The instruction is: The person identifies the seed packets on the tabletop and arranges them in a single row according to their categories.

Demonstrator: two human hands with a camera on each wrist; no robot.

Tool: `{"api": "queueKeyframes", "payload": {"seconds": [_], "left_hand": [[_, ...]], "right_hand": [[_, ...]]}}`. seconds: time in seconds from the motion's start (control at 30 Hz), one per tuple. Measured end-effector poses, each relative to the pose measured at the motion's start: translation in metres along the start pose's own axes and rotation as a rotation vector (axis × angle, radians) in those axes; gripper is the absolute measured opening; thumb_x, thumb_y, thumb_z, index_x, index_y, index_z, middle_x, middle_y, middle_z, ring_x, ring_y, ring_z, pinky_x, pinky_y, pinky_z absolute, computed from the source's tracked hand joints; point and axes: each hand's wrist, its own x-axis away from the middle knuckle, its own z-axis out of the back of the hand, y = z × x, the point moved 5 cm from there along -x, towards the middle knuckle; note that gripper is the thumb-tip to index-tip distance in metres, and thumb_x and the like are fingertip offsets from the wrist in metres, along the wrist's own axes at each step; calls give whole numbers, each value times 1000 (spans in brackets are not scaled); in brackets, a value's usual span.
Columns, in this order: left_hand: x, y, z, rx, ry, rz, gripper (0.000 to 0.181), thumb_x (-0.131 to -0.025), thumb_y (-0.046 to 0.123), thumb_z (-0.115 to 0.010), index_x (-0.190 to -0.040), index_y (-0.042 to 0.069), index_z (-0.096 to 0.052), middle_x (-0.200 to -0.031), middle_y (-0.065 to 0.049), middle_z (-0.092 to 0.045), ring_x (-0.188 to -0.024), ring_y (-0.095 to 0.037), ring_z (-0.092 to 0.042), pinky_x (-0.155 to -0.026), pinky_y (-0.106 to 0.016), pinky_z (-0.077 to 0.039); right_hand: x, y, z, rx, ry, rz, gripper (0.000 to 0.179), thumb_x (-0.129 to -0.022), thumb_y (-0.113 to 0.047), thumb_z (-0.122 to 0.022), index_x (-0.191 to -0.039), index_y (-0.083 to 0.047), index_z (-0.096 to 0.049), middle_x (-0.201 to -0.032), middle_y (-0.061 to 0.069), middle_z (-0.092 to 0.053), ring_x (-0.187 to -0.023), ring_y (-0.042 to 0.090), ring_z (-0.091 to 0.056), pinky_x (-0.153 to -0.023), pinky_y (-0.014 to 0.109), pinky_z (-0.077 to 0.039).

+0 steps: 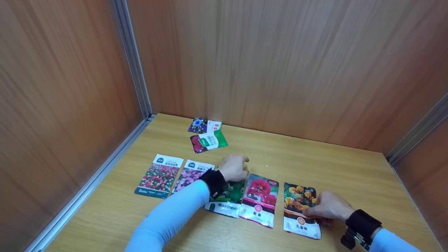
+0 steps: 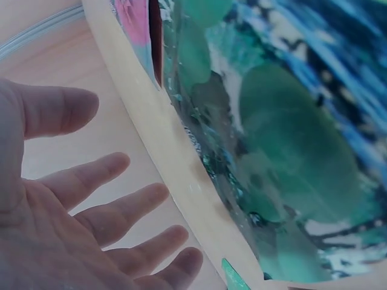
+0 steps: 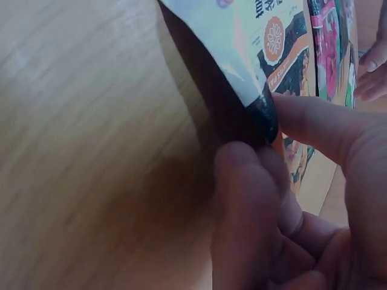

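My right hand [image 1: 330, 205] pinches the right edge of a seed packet with orange flowers [image 1: 297, 199], thumb on top and fingers beneath. In the right wrist view that packet's edge [image 3: 261, 115] bends up off the table. My left hand [image 1: 233, 168] is over the far edge of a green seed packet [image 1: 232, 192], its fingers [image 2: 124, 220] spread and apart from the packet in the left wrist view. A packet with a pinkish-red flower [image 1: 259, 196] lies between the hands. Left of them lie a purple-flower packet [image 1: 189, 176], partly hidden by my arm, and a red-and-pink-flower packet [image 1: 161, 175].
Farther back, a green-and-magenta packet [image 1: 209, 140] lies near a blue-flower packet [image 1: 198, 125] by the back wall. Wooden panels [image 1: 280, 70] with metal corner strips [image 1: 133, 59] enclose the wooden table [image 1: 332, 162].
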Motion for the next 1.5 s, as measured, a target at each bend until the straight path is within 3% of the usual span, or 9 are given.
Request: {"api": "queueKeyframes", "payload": {"seconds": [0.2,0.37,0.53,0.7,0.83,0.93,1.0,1.13,1.5], "left_hand": [[5,-9,0,16,-14,59,49,-98,34,-71,-143,17,-66,-132,-4,-73,-124,-24,-64,-104,-46,-53],[4,-9,1,-13,-3,44,52,-97,39,-73,-143,17,-66,-130,-4,-73,-124,-25,-65,-104,-46,-53],[1,-16,5,-83,60,29,52,-95,40,-75,-141,16,-68,-136,-9,-67,-130,-31,-58,-108,-50,-50],[-7,-33,11,-144,139,57,56,-92,39,-75,-142,16,-67,-145,-13,-59,-132,-35,-51,-105,-56,-50],[-14,-52,19,-163,164,102,56,-91,39,-75,-141,14,-67,-141,-14,-60,-129,-37,-51,-103,-56,-51],[-21,-69,29,-153,167,155,58,-91,40,-76,-141,12,-66,-138,-17,-60,-127,-38,-52,-101,-54,-51],[-26,-82,36,-135,171,203,61,-92,42,-77,-143,12,-64,-136,-18,-61,-126,-38,-53,-101,-54,-51],[-37,-109,47,-105,176,310,64,-94,44,-75,-146,10,-61,-138,-19,-60,-129,-39,-53,-104,-56,-50],[-40,-159,62,21,135,476,68,-94,43,-77,-148,7,-57,-148,-19,-58,-133,-43,-51,-110,-56,-45]], "right_hand": [[-2,-11,0,70,-2,18,59,-75,-64,-89,-86,-8,-72,-65,5,-69,-50,15,-61,-46,22,-39],[-1,-18,2,89,32,33,51,-79,-54,-90,-83,-8,-70,-67,1,-63,-53,14,-58,-49,23,-34],[1,-28,2,27,115,119,47,-85,-45,-86,-61,-15,-59,-54,-7,-45,-46,10,-47,-47,23,-26],[1,-36,7,-28,167,185,49,-88,-46,-84,-61,-16,-58,-54,-7,-40,-46,11,-43,-48,24,-25],[-3,-47,11,-42,219,235,44,-88,-50,-85,-70,-15,-63,-60,-4,-50,-54,15,-50,-51,27,-31],[-9,-58,16,-49,280,278,46,-85,-56,-85,-91,-13,-70,-84,5,-68,-74,23,-61,-62,34,-47],[-14,-66,18,-55,305,304,62,-82,-62,-85,-113,-10,-70,-109,16,-73,-94,32,-65,-75,45,-54],[-26,-77,20,-74,324,323,96,-78,-73,-82,-145,-8,-57,-147,28,-57,-121,45,-60,-93,64,-53],[-47,-91,6,-111,326,358,88,-81,-58,-88,-145,-7,-56,-134,26,-65,-104,34,-60,-87,54,-56]]}}
